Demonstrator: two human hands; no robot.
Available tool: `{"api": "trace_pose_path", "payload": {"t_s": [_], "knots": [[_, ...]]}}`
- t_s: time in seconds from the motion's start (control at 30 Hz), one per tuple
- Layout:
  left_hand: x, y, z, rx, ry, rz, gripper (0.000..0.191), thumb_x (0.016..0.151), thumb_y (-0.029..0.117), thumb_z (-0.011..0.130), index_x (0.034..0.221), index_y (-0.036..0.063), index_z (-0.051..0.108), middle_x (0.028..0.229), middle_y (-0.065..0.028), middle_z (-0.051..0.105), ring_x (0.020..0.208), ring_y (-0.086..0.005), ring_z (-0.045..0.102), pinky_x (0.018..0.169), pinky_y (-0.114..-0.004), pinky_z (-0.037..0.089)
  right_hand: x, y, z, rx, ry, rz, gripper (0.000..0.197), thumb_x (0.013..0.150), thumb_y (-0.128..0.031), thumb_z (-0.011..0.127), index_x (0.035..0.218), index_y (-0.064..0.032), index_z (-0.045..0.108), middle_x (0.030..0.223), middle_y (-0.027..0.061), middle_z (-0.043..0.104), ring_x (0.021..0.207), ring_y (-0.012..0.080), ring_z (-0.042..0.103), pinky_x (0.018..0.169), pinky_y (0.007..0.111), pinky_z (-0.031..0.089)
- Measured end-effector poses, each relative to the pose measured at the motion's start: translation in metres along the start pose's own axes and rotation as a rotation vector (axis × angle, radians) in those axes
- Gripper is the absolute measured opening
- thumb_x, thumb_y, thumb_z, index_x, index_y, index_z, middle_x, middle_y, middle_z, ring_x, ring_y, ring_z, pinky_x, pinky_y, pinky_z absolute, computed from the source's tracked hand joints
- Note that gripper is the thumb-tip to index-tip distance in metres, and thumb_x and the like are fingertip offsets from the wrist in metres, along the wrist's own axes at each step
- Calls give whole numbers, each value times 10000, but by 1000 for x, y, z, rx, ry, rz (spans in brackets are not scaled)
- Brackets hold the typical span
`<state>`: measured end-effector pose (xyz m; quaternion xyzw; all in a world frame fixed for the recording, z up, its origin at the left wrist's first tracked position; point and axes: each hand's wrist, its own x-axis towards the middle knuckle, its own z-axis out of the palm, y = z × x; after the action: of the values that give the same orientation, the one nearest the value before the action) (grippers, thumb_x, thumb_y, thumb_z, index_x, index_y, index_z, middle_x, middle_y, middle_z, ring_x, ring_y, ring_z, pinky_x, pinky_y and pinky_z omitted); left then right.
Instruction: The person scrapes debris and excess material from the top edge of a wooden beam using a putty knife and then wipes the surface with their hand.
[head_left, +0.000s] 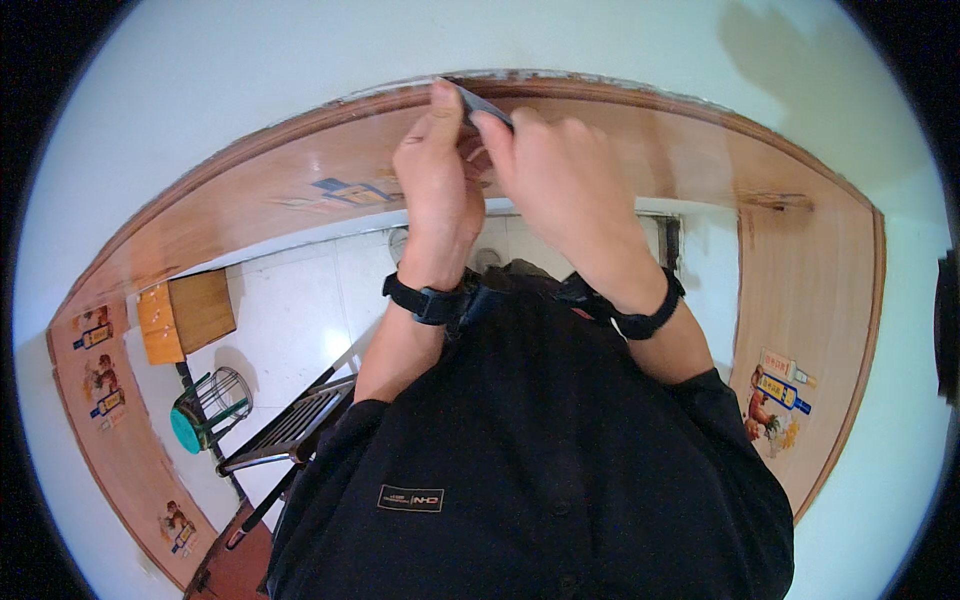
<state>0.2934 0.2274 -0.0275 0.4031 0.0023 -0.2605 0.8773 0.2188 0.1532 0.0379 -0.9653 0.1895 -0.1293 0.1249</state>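
Observation:
A thin, flat dark-grey piece (484, 107) is pinched between my two hands; the picture does not settle its material. My left hand (441, 161) is on its left end, thumb up near the tip. From the right, my right hand (566, 161) grips its other end, thumb pressed along the near edge. The tip meets the brown wooden trim (375, 102) capping the wall panelling (585, 124), right at the white wall (495, 34). Along that joint runs a ragged strip of whitish and dark residue (525, 74). My left palm is partly hidden.
Wood-look panelling with stickers (780, 390) lines the right wall (810, 300). At lower left stand a slatted dark chair (296, 424), a stool with a green seat (187, 430) and a wooden box-like piece of furniture (201, 311). Pale tiles (292, 292) cover the floor.

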Motion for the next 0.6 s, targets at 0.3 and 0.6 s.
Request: {"api": "trace_pose_path", "payload": {"t_s": [0.3, 0.6], "knots": [[-5, -3, 5, 1, -41, -8, 359, 935, 411, 624, 867, 59, 633, 789, -32, 643, 682, -125, 607, 594, -260, 490, -3, -1, -5, -58, -33, 57, 458, 963, -374, 509, 742, -4, 660, 617, 234, 631, 577, 400, 650, 527, 464, 535], [1, -8, 2, -2, -48, 6, 364, 927, 408, 638, 865, 50, 636, 788, -42, 646, 675, -126, 602, 580, -267, 486, -1, 9, 0, -6, 29, -1, 457, 968, -373, 511, 741, -2, 650, 596, 232, 611, 556, 405, 628, 499, 479, 499]]}}
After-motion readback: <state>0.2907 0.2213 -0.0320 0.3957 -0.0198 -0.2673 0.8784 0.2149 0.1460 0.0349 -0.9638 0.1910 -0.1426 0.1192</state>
